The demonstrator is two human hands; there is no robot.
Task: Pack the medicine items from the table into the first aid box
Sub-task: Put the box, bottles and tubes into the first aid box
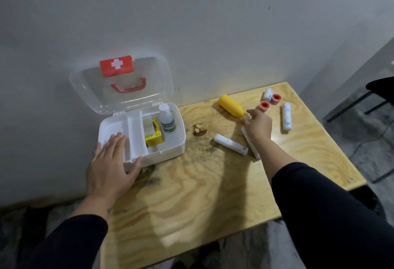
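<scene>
The white first aid box (170, 149) stands open at the table's left, its clear lid (121, 83) leaning on the wall. Inside are a clear spray bottle (167, 119) and a yellow packet (154, 135). My left hand (113, 162) lies flat on the box's front left corner. My right hand (259, 126) reaches over the table, fingertips touching the narrow end of a yellow bottle (231, 105) lying on its side. White bandage rolls (230, 144) (286, 116) and red-cored tape rolls (264, 105) (276, 97) lie around it. Another white roll (252, 147) is partly hidden under my wrist.
The plywood table (202, 194) stands against a grey wall, with a dark stain (199, 130) near the box. A small white roll (268, 94) lies at the far right corner. A dark chair (379, 89) stands beyond the table's right edge.
</scene>
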